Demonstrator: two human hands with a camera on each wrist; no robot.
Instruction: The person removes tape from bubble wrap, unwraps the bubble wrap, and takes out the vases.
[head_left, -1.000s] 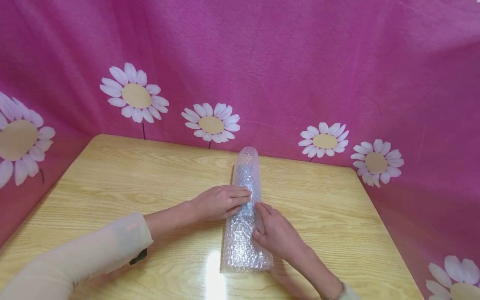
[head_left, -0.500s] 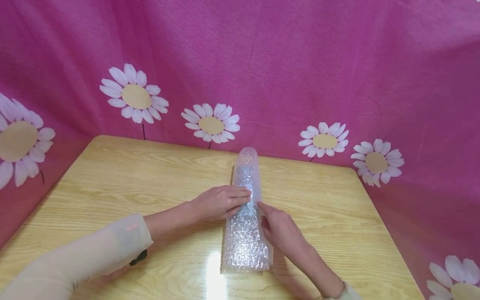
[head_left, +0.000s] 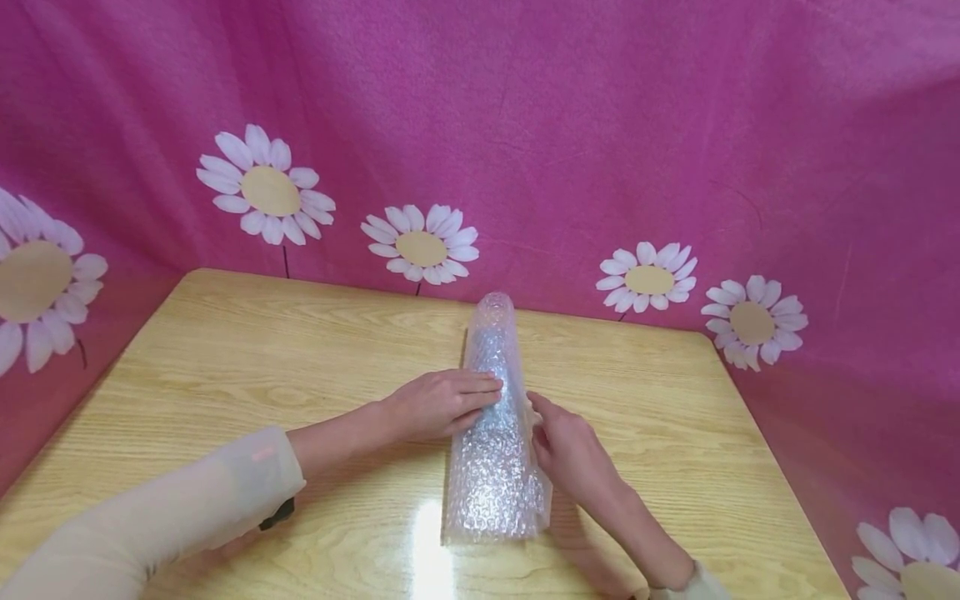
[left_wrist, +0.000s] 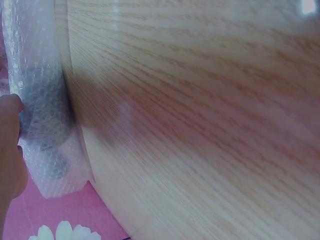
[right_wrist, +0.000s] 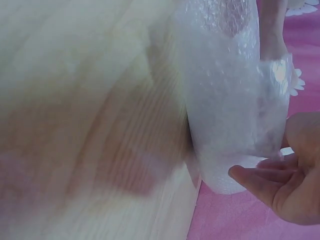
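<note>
A long bubble-wrap roll [head_left: 495,492] lies lengthwise on the table, its far end close to the back edge. Through the plastic shows a bluish-grey object, blurred by the bubbles; in the left wrist view it is a dark shape [left_wrist: 47,110] that narrows at one end. My left hand [head_left: 442,406] rests across the roll's middle from the left, fingers straight and pressing on top. My right hand [head_left: 573,458] pinches the loose edge of the bubble wrap on the right side. In the right wrist view this flap [right_wrist: 272,100] stands away from the roll, beside the right hand's fingers [right_wrist: 257,185].
The wooden table [head_left: 300,350] extends to both sides of the roll. Behind and beside it hangs a pink cloth [head_left: 540,150] printed with white daisies. Light glares off the tabletop near the front.
The right hand has shifted slightly to the right, drawing the loose edge of the bubble wrap outward from the roll. The left hand has stayed in place.
</note>
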